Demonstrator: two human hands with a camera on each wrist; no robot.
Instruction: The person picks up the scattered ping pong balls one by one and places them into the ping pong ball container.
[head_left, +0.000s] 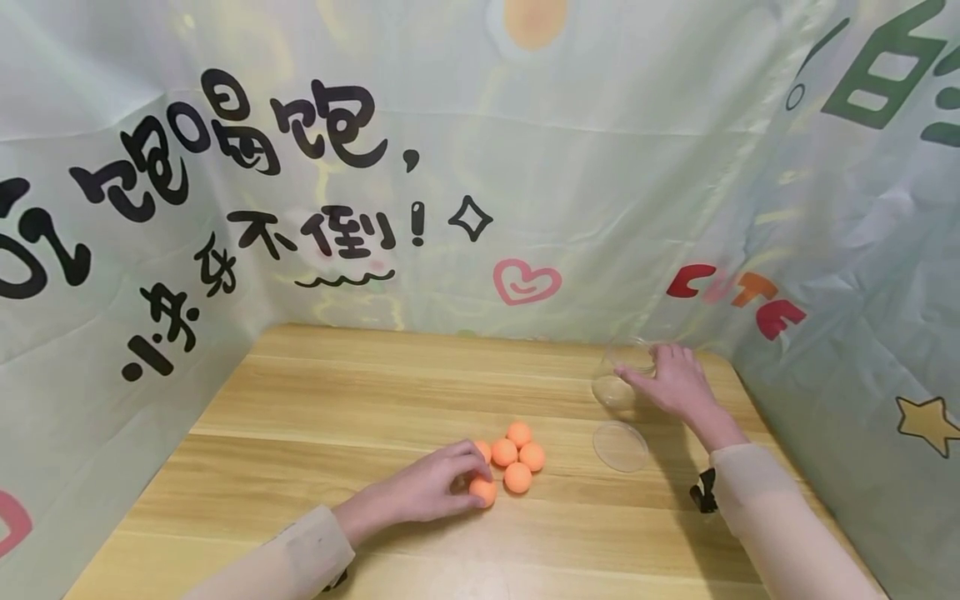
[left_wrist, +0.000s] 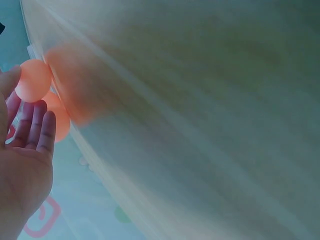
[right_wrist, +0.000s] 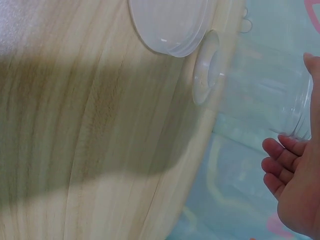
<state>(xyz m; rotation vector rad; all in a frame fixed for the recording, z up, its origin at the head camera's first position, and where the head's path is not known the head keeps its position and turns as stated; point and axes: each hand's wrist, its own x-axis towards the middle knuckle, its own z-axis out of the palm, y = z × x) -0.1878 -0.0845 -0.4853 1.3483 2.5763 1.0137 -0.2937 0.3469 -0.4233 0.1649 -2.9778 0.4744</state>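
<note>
At the counter (head_left: 360,400), the right hand (head_left: 678,382) grips the far jar (head_left: 613,390), best kept steady, while the left hand (head_left: 427,485) pinches a near ball (head_left: 485,492).

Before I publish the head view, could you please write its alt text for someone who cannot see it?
A person's left grip pinches an orange ball beside five more balls on a wood-grain table. The right grip holds a clear jar, with a round clear lid lying nearby.
</note>
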